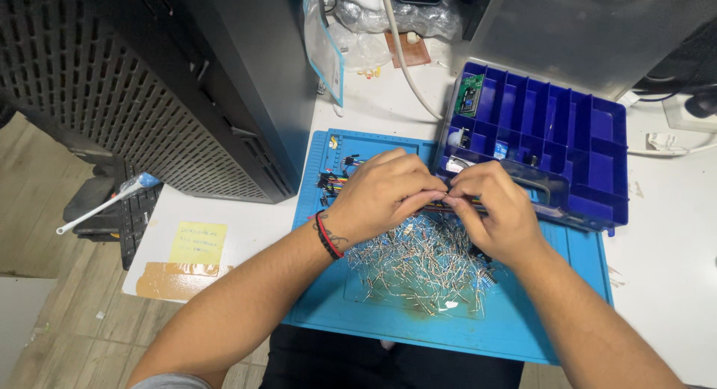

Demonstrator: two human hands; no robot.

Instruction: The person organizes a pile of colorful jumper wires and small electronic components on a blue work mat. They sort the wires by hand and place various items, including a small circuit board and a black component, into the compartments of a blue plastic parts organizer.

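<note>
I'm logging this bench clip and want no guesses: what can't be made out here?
- Head view: what the left hand and right hand pinch is covered by their fingers; only wire ends show.
- Pile of metal pins: too small to tell their kind.
- Parts in the blue organizer box: too small.
- Yellow sticky note: writing blurred.
- Black case: cut off by the top and left edges.

Room around the blue mat [515,325]
Computer tower [187,90] is crowding its left edge, blue parts box [590,157] is blocking upper right; resistor pile [422,262] is covering centre, bare strip is lying along near edge.
</note>
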